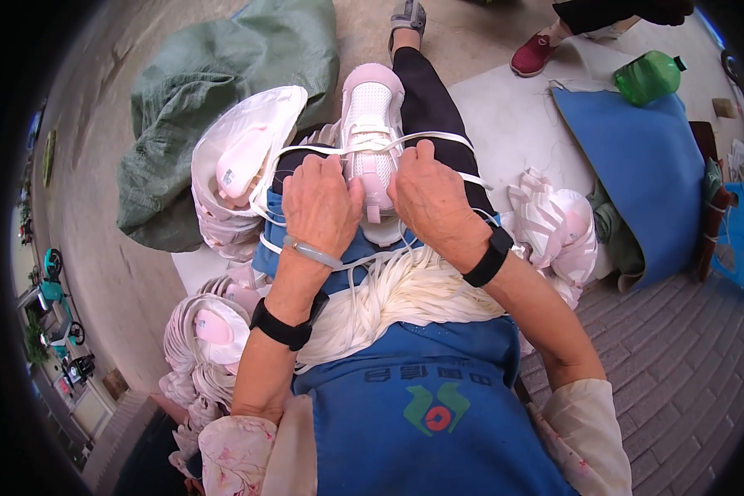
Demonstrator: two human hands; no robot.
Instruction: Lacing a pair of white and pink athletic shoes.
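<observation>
A pale pink and white shoe upper (pixel 372 103) lies lengthwise over my lap, toe pointing away. A flat white shoelace (pixel 438 135) crosses its front, with loops running out to both sides. My left hand (pixel 322 202) is closed at the upper's left edge, fingers curled and thumb beside the pink tongue (pixel 374 175). At the right edge my right hand (pixel 434 190) is closed likewise, its thumb against the upper. Both seem to grip parts of the lace; the fingertips are mostly hidden. Below them, a thick bundle of cream laces (pixel 413 289) rests across my blue apron (pixel 405 364).
Nested shoe uppers stand in stacks at the left (pixel 248 169), lower left (pixel 211 326) and right (pixel 558 227). A green woven sack (pixel 223 74) lies far left. At the right are a blue sheet (pixel 636 165), a green bottle (pixel 649 78), a blue stool (pixel 740 236) and another person's red shoe (pixel 536 56).
</observation>
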